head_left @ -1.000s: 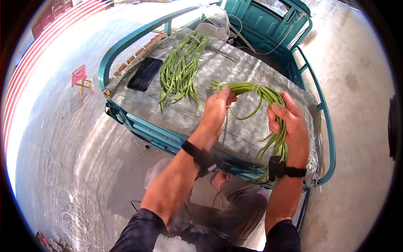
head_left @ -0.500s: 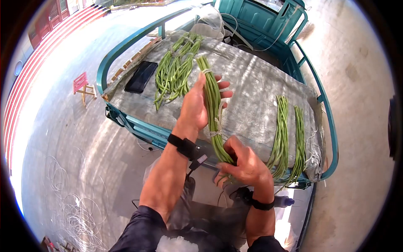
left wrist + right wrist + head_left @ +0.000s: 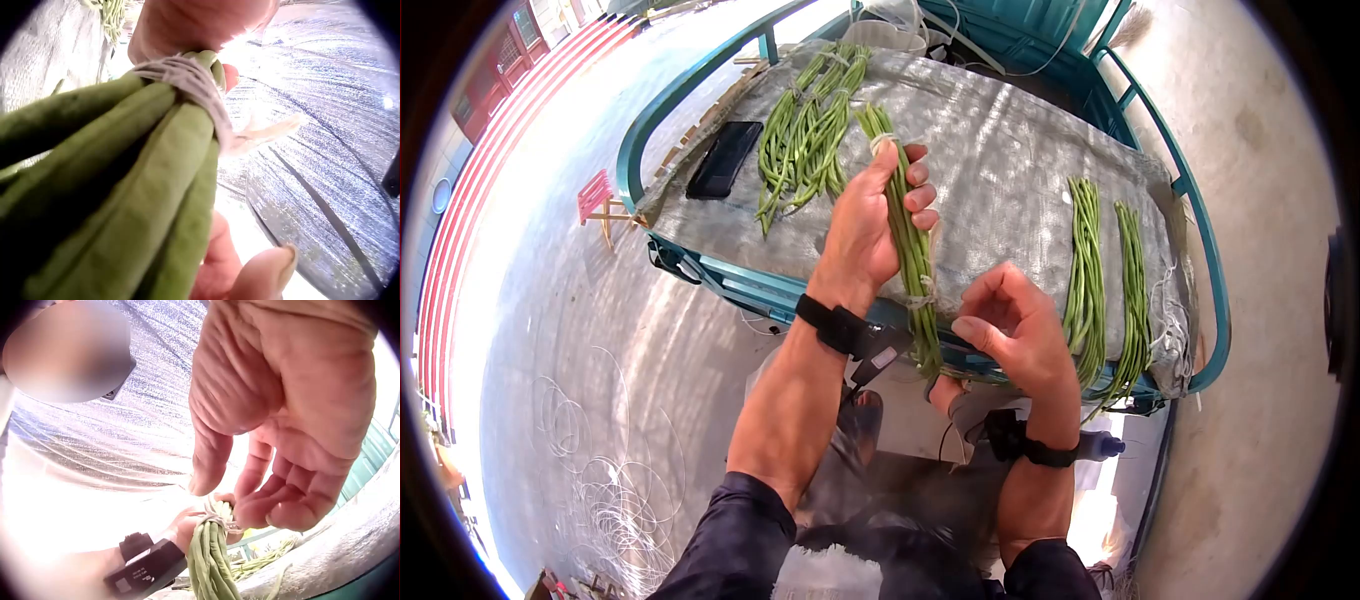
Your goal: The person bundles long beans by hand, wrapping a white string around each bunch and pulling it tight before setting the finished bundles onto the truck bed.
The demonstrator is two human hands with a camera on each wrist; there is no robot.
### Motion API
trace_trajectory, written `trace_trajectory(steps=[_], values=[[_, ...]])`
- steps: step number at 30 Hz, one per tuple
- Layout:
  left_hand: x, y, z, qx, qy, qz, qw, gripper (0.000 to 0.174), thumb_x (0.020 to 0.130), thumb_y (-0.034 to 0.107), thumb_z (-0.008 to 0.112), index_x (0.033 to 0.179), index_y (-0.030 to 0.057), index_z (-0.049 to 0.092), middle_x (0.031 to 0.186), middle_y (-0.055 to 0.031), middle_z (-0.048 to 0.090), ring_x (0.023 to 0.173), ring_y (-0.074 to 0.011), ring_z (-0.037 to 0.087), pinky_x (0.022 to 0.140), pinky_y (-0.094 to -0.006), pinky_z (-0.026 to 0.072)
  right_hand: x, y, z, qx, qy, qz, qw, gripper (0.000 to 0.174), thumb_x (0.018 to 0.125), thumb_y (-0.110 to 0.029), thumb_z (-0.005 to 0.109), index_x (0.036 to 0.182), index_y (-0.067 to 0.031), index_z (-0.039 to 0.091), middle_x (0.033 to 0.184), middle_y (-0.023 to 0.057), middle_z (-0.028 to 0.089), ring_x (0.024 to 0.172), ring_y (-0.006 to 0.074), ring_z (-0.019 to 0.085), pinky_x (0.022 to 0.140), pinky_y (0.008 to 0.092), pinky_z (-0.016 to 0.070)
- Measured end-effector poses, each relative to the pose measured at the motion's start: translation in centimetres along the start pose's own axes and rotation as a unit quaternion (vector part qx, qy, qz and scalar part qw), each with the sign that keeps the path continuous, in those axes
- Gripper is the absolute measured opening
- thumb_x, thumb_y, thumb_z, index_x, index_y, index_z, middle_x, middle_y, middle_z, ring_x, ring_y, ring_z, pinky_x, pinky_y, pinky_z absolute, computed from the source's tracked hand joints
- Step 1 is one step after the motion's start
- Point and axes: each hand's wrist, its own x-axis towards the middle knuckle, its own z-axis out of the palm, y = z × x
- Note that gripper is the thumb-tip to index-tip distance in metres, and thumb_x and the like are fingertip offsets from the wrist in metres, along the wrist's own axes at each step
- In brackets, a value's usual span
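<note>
My left hand (image 3: pixel 865 225) grips a bundle of long green beans (image 3: pixel 912 255), thumb over its upper part and fingers curled round the far side. The bundle points away from me, its lower end hanging by the cart's near edge. Pale string (image 3: pixel 920 300) binds it near the lower end, and another tie circles it close to my thumb. In the left wrist view, the string tie (image 3: pixel 194 87) wraps tightly round the beans. My right hand (image 3: pixel 1025 335) is beside the lower end, fingers loosely bent with nothing in them. The right wrist view shows its palm (image 3: pixel 281 406) above the beans.
Tied bean bundles (image 3: pixel 810 130) lie at the cover's far left, beside a black phone (image 3: pixel 725 160). Two loose rows of beans (image 3: pixel 1085 270) lie at the right. Teal rails (image 3: pixel 1200 260) edge the cart. A pink folding stool (image 3: pixel 597 200) and tangled string (image 3: pixel 625 510) are on the ground.
The bundle has swung from a bent, sideways position to pointing away from me. My right hand held its lower end half a second ago; it has let go and moved right.
</note>
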Motion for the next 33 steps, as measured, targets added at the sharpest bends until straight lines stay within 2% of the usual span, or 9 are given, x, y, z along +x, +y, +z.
trace_trajectory(steps=[4, 10, 13, 19, 22, 25, 28, 31, 33], values=[[0.2, -0.7, -0.2, -0.018, 0.004, -0.021, 1.0, 0.04, 0.111, 0.036, 0.055, 0.127, -0.0005, 0.054, 0.091, -0.0018, 0.051, 0.07, -0.0106, 0.045, 0.058, -0.0267, 0.0434, 0.2, 0.0, 1.1, 0.022, 0.05, -0.069, 0.996, 0.016, 0.094, -0.002, 0.074, 0.104, -0.0022, 0.062, 0.087, -0.0005, 0.064, 0.079, 0.0064, 0.061, 0.071, 0.0233, 0.0507], [-0.2, -1.8, 0.6, 0.01, 0.004, -0.043, 0.999, 0.043, 0.111, 0.039, 0.054, 0.128, -0.0005, 0.053, 0.091, -0.0022, 0.051, 0.071, -0.0107, 0.047, 0.056, -0.026, 0.0431, 0.5, 0.2, 1.5, 0.096, 0.069, -0.016, 0.993, 0.01, 0.099, -0.003, 0.07, 0.106, -0.0001, 0.063, 0.087, -0.0007, 0.065, 0.078, 0.0056, 0.06, 0.071, 0.0228, 0.05], [-0.6, -2.4, 1.2, 0.043, 0.012, -0.054, 0.998, 0.042, 0.111, 0.038, 0.054, 0.127, -0.0005, 0.053, 0.092, -0.0023, 0.053, 0.071, -0.0108, 0.048, 0.056, -0.0261, 0.043, 0.5, 0.0, 1.8, 0.135, 0.074, -0.055, 0.987, 0.011, 0.1, -0.005, 0.071, 0.104, 0.0015, 0.063, 0.085, -0.0011, 0.065, 0.078, 0.0055, 0.06, 0.071, 0.0227, 0.0498], [-1.2, -3.2, 2.0, 0.09, 0.024, -0.066, 0.993, 0.038, 0.113, 0.034, 0.05, 0.128, -0.0009, 0.052, 0.092, -0.0019, 0.053, 0.07, -0.0097, 0.048, 0.055, -0.0244, 0.0411, 0.5, 0.3, 1.5, 0.075, 0.065, -0.026, 0.995, 0.011, 0.1, -0.006, 0.071, 0.099, 0.0011, 0.063, 0.082, -0.0007, 0.066, 0.078, 0.0049, 0.06, 0.07, 0.0229, 0.0495], [-1.2, -3.0, 2.2, 0.097, 0.023, -0.071, 0.993, 0.038, 0.113, 0.034, 0.049, 0.128, -0.0005, 0.052, 0.092, -0.0015, 0.053, 0.068, -0.0082, 0.046, 0.054, -0.0229, 0.04, 0.4, 0.3, 1.3, 0.081, 0.091, -0.045, 0.992, 0.011, 0.101, -0.007, 0.071, 0.098, 0.0006, 0.063, 0.08, -0.0023, 0.064, 0.075, 0.004, 0.057, 0.067, 0.0222, 0.047], [-1.3, -2.9, 2.2, 0.095, 0.006, -0.083, 0.992, 0.037, 0.113, 0.034, 0.049, 0.128, -0.0002, 0.052, 0.091, -0.0011, 0.052, 0.067, -0.0068, 0.045, 0.054, -0.0221, 0.0396, 0.3, 0.9, 1.2, 0.096, 0.083, -0.065, 0.99, 0.011, 0.101, -0.008, 0.07, 0.097, -0.001, 0.062, 0.078, -0.0052, 0.06, 0.07, 0.0018, 0.051, 0.062, 0.0207, 0.0407], [-1.2, -2.6, 1.9, 0.083, -0.01, -0.099, 0.992, 0.038, 0.113, 0.034, 0.049, 0.128, -0.0003, 0.051, 0.09, -0.0008, 0.051, 0.066, -0.0062, 0.044, 0.054, -0.0217, 0.0395, 0.2, 0.8, 1.2, 0.166, 0.085, -0.062, 0.981, 0.01, 0.102, -0.009, 0.069, 0.098, -0.0026, 0.062, 0.076, -0.0076, 0.055, 0.066, 0.0001, 0.044, 0.058, 0.0201, 0.0346], [-0.9, -2.4, 1.6, 0.065, -0.011, -0.11, 0.992, 0.038, 0.113, 0.035, 0.05, 0.128, -0.0007, 0.051, 0.09, -0.0006, 0.05, 0.066, -0.0059, 0.044, 0.053, -0.0217, 0.0392, 0.2, 0.9, 1.1, 0.179, 0.096, -0.074, 0.976, 0.01, 0.103, -0.01, 0.068, 0.098, -0.0039, 0.063, 0.075, -0.0084, 0.053, 0.065, -0.0006, 0.041, 0.057, 0.0197, 0.0317], [-0.9, -2.2, 1.4, 0.049, -0.01, -0.115, 0.992, 0.039, 0.113, 0.035, 0.051, 0.128, -0.001, 0.051, 0.09, -0.0006, 0.05, 0.065, -0.0059, 0.044, 0.052, -0.0217, 0.0389, 0.2, 0.7, 1.1, 0.174, 0.102, -0.053, 0.978, 0.009, 0.102, -0.009, 0.069, 0.098, -0.0036, 0.063, 0.076, -0.0082, 0.054, 0.065, -0.0003, 0.042, 0.057, 0.0198, 0.0328]])
